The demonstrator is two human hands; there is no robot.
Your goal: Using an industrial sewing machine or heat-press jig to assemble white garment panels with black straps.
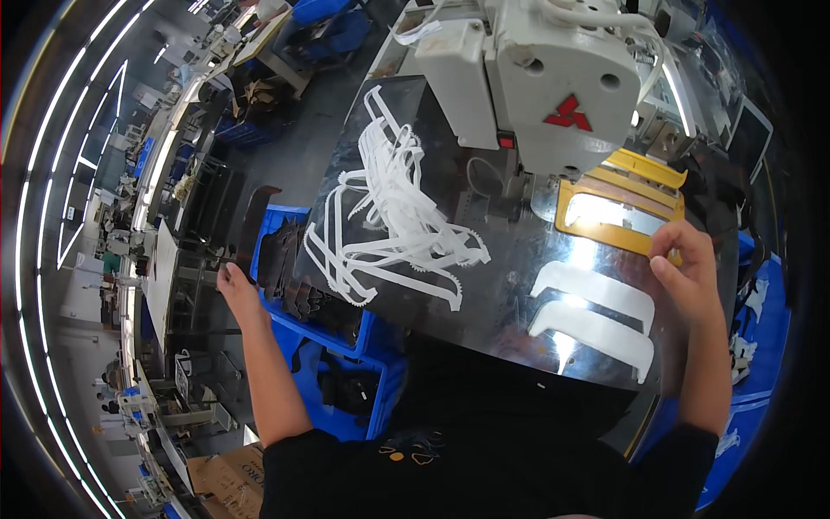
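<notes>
My right hand (691,266) pinches the yellow template (601,240); my left hand (244,298) seemingly grips a dark strip (256,216). Two white pieces (596,336), nearer me than the template, look still undone.

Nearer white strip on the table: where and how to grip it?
Probably pinch the nearer white strip at its right end, coming from the right: that end bends toward the wearer, while the farther white strip lies beyond its far edge.

Black short-sleeved shirt (506,467), small orange-outlined print (411,449) on front.
</notes>
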